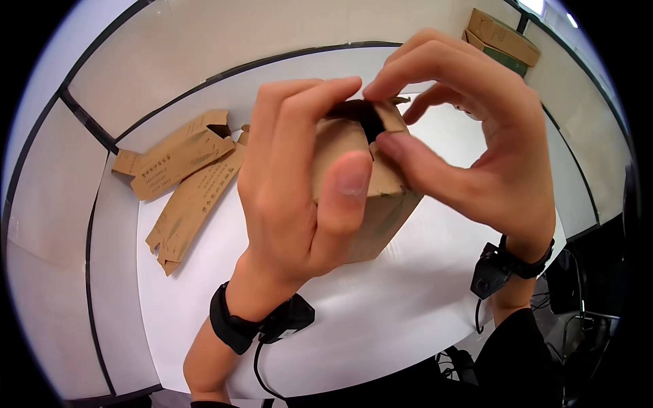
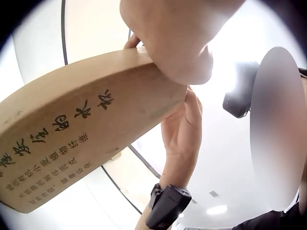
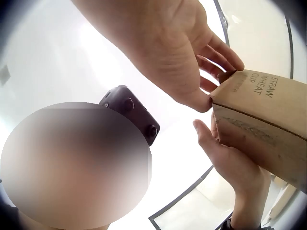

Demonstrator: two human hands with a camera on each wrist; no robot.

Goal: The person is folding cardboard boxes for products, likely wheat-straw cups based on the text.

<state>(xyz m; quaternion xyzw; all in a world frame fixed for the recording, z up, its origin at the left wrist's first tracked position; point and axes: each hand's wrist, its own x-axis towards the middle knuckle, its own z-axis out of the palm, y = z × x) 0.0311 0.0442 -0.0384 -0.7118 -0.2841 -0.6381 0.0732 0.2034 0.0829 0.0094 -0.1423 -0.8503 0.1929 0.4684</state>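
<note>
Upright between both hands is a brown cardboard box (image 1: 384, 221), its top partly open onto a dark inside. Printed on it, in the right wrist view, are the words "STRAW WHEAT CUP" on one side (image 3: 283, 93). My left hand (image 1: 289, 180) grips the box from the left, its thumb along the near side and fingers reaching round the far top edge. With thumb and forefinger my right hand (image 1: 493, 129) pinches the top flap (image 1: 389, 119) at the right of the opening. Rows of dark characters cover the face (image 2: 62, 139) seen from the left wrist.
Two flattened brown cartons (image 1: 180, 153) lie overlapping on the white table (image 1: 326, 326) at the left. Stacked boxes (image 1: 503, 41) stand beyond the panel at the back right. Pale panels (image 1: 238, 27) with dark edging surround the table. Cables trail from both wristbands.
</note>
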